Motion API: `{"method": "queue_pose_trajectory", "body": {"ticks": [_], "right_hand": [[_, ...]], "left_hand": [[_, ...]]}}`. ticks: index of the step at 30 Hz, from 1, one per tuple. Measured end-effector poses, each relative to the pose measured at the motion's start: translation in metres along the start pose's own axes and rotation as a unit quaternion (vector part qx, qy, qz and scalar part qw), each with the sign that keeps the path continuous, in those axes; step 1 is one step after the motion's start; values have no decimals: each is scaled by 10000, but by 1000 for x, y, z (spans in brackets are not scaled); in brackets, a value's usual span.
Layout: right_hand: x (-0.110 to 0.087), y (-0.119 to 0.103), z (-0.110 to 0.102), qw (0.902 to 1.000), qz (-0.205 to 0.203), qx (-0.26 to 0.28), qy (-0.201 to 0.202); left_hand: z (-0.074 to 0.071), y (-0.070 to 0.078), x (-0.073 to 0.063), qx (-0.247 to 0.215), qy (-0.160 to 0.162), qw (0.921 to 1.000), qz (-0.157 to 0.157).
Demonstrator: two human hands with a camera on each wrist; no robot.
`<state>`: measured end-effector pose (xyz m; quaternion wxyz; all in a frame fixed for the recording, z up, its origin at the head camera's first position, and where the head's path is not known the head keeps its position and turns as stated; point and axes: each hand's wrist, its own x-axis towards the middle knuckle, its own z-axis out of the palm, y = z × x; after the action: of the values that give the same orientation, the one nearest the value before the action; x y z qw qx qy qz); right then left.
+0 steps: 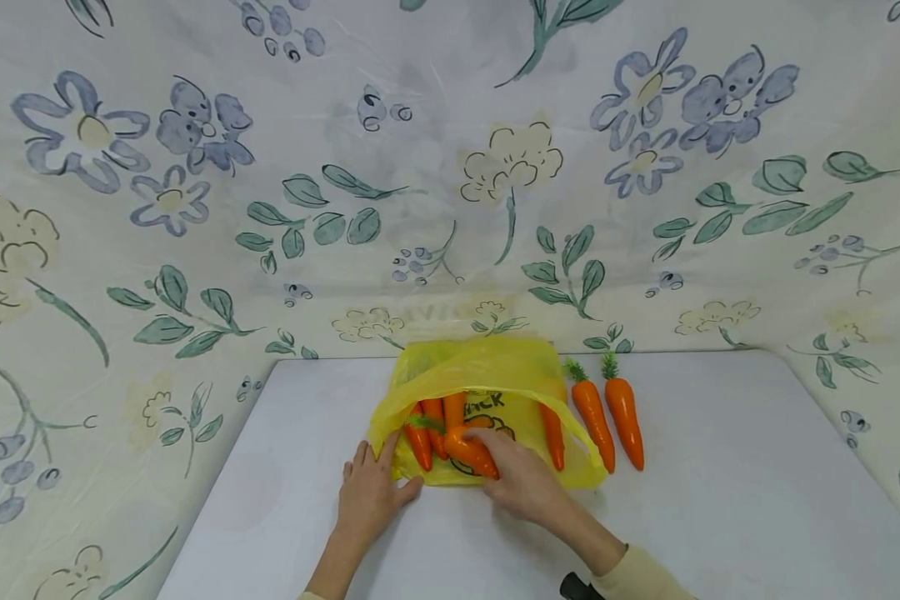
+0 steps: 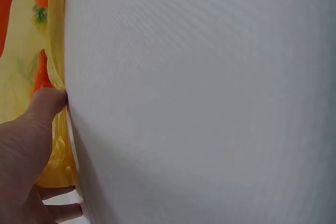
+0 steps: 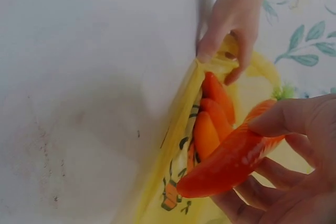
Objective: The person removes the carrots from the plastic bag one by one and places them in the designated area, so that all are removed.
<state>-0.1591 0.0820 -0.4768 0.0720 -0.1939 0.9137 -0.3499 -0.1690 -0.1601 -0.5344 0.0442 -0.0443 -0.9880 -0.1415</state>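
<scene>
A yellow plastic bag (image 1: 487, 362) with dark printing lies on its side, its mouth facing me. My left hand (image 1: 367, 492) pinches the bag's edge at the left of the mouth, the thumb (image 2: 47, 100) on the near side. Between thumb and fingers, my right hand (image 1: 525, 483) grips an orange toy carrot (image 3: 226, 163) over the bag's mouth. The carrot's tip points toward me and its green top toward the bag's inside. Several other carrots (image 3: 206, 132) lie in the bag, most at its left, and one carrot (image 1: 552, 437) lies at its right.
Two more carrots (image 1: 625, 421) with green tops lie side by side just right of the bag, the nearer one right at its edge. The white table (image 1: 720, 500) ends at the back against a floral sheet (image 1: 450, 167). A black object (image 1: 579, 587) shows by my right sleeve.
</scene>
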Motion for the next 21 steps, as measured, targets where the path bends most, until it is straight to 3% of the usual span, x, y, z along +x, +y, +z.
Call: {"method": "queue_pose_trajectory", "body": {"ticks": [12,21], "right_hand": [[-3,-14,-1,9997,-124,177,-99],[-6,-19,-3,9973,-578,-5,442]], "left_hand": [[-1,0,0,23,-38,10000,-30],[2,-1,0,42,17,10000,-12]]}}
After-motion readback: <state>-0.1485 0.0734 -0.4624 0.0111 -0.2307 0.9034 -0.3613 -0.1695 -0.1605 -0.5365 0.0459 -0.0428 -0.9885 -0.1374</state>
